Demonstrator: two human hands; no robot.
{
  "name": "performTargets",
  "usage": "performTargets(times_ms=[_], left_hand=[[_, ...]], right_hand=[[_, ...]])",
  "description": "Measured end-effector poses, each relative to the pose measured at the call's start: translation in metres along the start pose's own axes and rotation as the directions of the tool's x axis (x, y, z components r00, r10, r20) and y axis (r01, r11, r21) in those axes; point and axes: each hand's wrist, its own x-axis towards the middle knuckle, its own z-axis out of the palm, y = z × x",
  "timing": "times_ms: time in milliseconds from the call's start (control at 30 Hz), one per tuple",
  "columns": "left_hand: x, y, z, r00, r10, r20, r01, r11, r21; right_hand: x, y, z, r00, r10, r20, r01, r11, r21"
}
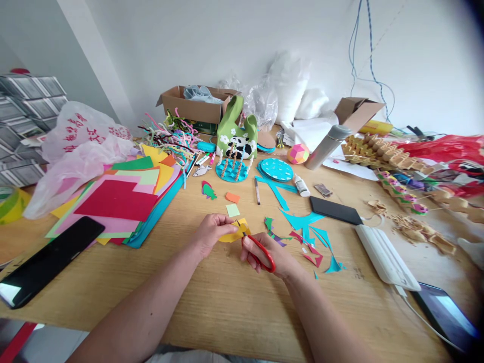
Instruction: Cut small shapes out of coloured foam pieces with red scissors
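My left hand (212, 233) pinches a small yellow sheet (230, 237), which looks like felt or craft foam, just above the table. In my right hand (270, 252) are red-handled scissors (264, 250), their blades at the yellow sheet's right part. Beyond my hands lie a pale green square (233, 210), an orange rectangle (232, 197) and a green and purple fish-shaped cutout (207, 190). Green and purple scraps (270, 228) sit just past my right hand, with red scraps (312, 252) and blue scraps (302, 220) farther right.
Coloured sheets (113, 201) are piled at left beside a black phone (56, 257). A green panda bag (236, 136), blue discs (276, 170) and a grey bottle (328, 146) stand at the back. A black power bank (335, 210) and white device (385, 257) lie at right.
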Motion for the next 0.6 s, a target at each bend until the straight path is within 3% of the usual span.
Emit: performTargets(times_ms=[600], left_hand=[[0.0003, 0.0003, -0.0003, 1.0, -0.012, 0.013, 0.012, 1.0, -0.002]], right_hand=[[-0.0016, -0.0058, 0.0007, 1.0, 0.007, -0.012, -0.007, 1.0, -0.013]])
